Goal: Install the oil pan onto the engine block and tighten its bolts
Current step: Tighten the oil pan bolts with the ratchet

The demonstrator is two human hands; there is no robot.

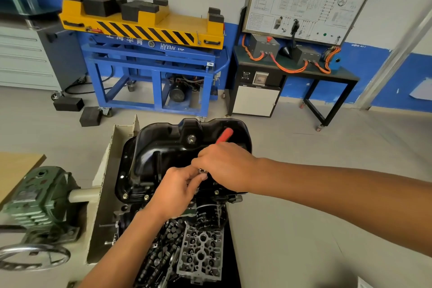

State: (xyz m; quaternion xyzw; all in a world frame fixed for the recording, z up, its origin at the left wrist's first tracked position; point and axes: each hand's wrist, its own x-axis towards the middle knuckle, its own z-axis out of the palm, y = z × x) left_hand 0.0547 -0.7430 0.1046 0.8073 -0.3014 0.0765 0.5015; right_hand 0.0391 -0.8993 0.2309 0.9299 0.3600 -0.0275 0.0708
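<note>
Head: right hand (226, 166) fingers wrap red-handled tool (225, 134) over oil pan (159, 145); left hand (175, 190) fingers pinch its tip.

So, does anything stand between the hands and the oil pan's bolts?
Nothing visible. The oil pan sits on the engine block; the right hand grips the red-handled tool, the left hand pinches its metal end.

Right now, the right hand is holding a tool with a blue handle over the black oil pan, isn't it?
Not quite: the tool has a red handle, not a blue one, as the head view shows. The rest is right: the right hand holds it over the black oil pan. The left hand pinches at the tool's small metal end.
</note>
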